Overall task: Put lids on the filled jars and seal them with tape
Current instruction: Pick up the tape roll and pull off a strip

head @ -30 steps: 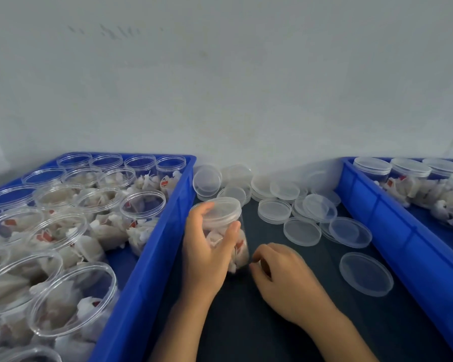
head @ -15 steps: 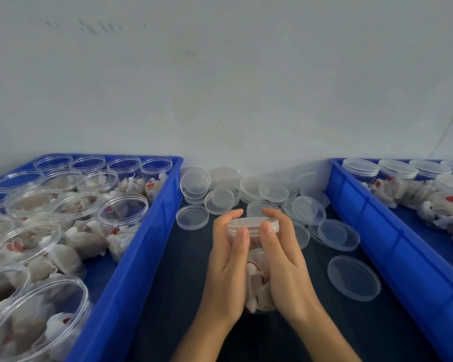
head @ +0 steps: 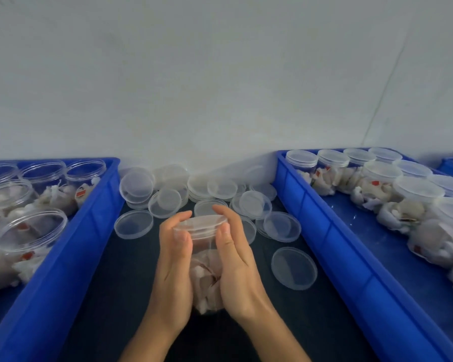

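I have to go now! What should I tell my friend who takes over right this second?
Left hand and right hand: both hold the filled jar between them, fingers curled on its lid.
The lid sits on the jar; whether it is fully tight cannot be told.
Spare lids lie on the dark table.
Left bin: filled jars, no lids yet.
Right bin: lidded jars.
Left to do: tape this jar, then lid the rest. No tape is in view.

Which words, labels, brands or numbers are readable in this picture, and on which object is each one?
No text is readable.
Small red tags on the packets inside the open jars and lidded jars: too small and blurred to read.
The jar held in both hands, its lid and the blue bins: no print visible.
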